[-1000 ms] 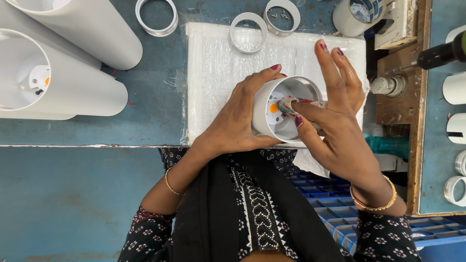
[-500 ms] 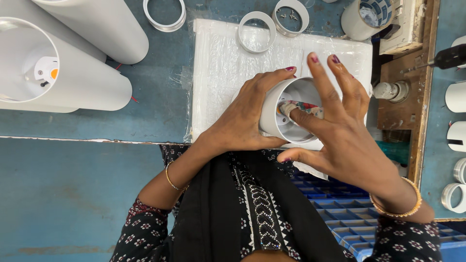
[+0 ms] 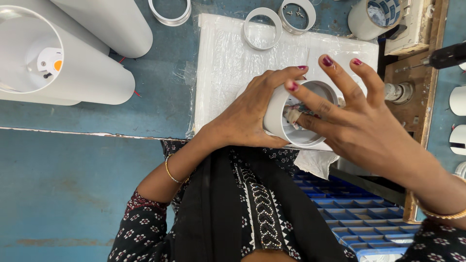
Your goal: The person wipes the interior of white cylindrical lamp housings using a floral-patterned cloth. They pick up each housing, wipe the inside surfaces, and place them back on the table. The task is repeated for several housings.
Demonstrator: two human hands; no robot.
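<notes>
My left hand (image 3: pixel 247 114) wraps around a short white cylinder housing (image 3: pixel 275 116), holding it tilted with its open end facing me. My right hand (image 3: pixel 359 123) reaches into that opening, thumb and a finger pushed inside among coloured wires, the other fingers spread above the rim. What the fingertips pinch inside is hidden. The housing is held over a white plastic-wrapped sheet (image 3: pixel 233 63) on the blue bench.
Two long white tubes (image 3: pixel 92 73) lie at the left, one showing an inner fitting. White rings (image 3: pixel 262 22) and one ring holding screws (image 3: pixel 297 14) sit at the top. A power screwdriver (image 3: pixel 444 56) rests on a wooden rack at right. A blue compartment tray (image 3: pixel 359 223) sits below.
My right hand has shifted lower and pushed deeper into the housing, fingers spreading wider. The left hand keeps its grip on the cylinder.
</notes>
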